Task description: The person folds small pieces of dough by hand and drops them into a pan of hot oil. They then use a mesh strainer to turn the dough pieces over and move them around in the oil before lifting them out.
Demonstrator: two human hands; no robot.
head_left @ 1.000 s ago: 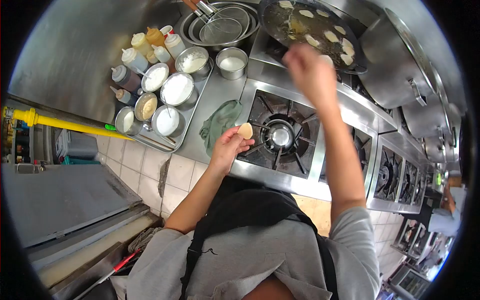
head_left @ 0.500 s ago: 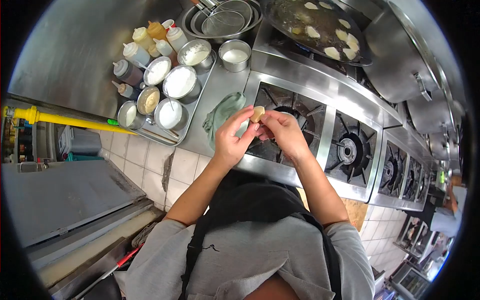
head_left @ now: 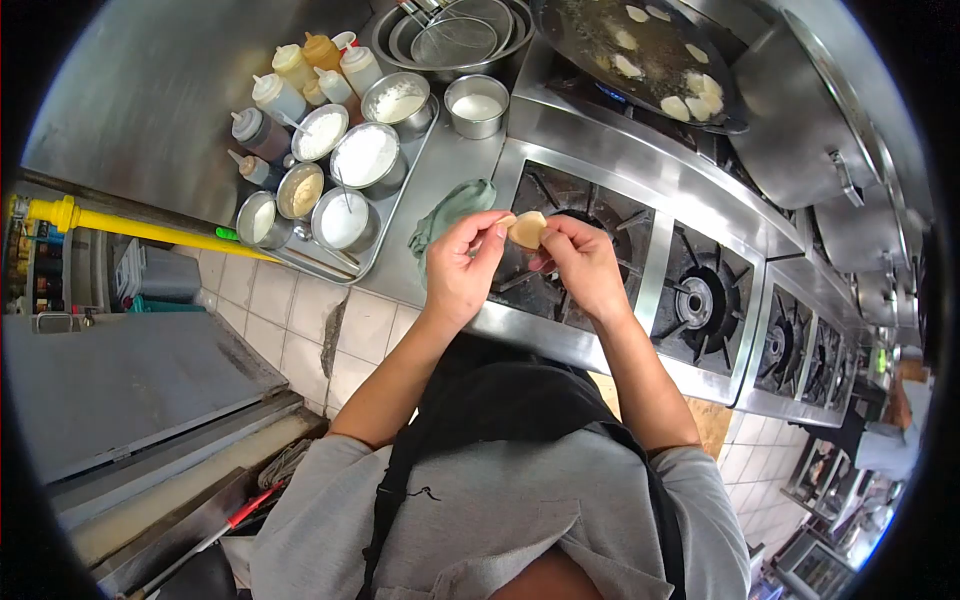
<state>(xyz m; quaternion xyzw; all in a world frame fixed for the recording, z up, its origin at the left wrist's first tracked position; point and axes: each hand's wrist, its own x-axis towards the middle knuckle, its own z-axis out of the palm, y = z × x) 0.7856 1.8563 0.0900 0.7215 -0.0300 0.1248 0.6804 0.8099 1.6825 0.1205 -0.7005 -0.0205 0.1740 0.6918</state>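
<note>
A small, thin piece of pale dough (head_left: 527,231) is stretched between my two hands, above the front edge of the nearest burner (head_left: 570,225). My left hand (head_left: 465,262) pinches its left edge with thumb and fingertips. On the other side, my right hand (head_left: 582,262) pinches the right edge. Just left of my left hand lies a crumpled green cloth (head_left: 450,212) on the steel counter. Several pale pieces (head_left: 628,66) float in oil in a large dark pan (head_left: 570,40) at the top.
A metal tray (head_left: 400,190) at the upper left holds steel containers of white powder (head_left: 364,155) and squeeze bottles (head_left: 278,97). Strainers (head_left: 455,42) rest in bowls behind it. Large pots (head_left: 800,120) stand at the right. A co-worker's sleeve (head_left: 888,450) shows at far right.
The dough piece now shows its broad face, and my fingertips are farther apart, at its two edges. The view has shifted slightly.
</note>
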